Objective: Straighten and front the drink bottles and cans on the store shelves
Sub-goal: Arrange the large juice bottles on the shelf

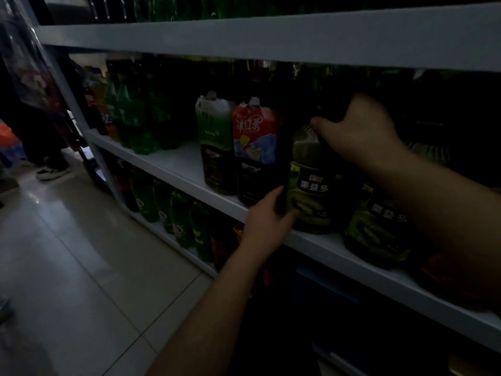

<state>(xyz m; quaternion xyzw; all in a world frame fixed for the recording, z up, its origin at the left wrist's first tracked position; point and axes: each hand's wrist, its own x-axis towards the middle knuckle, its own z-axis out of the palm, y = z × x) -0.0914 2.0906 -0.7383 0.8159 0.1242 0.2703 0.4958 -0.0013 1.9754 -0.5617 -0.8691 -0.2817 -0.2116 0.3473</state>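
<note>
A large green-labelled juice bottle (311, 196) stands at the front of the middle shelf (322, 246). My left hand (267, 221) grips its lower left side, thumb across the label. My right hand (357, 128) is closed over its dark top and handle. A second bottle with the same green label (379, 229) stands to its right, partly behind my right forearm. To the left stand a red-labelled tea bottle (254, 147) and a green-and-white-labelled tea bottle (215, 139). The light is dim and the bottles further back are hard to make out.
Green soda bottles (135, 118) stand at the left of the middle shelf, and more green bottles (179, 218) fill the shelf below. The upper shelf edge (271, 42) hangs just above my right hand. Someone's shoe (53, 172) rests on the tiled floor (67, 267) at far left.
</note>
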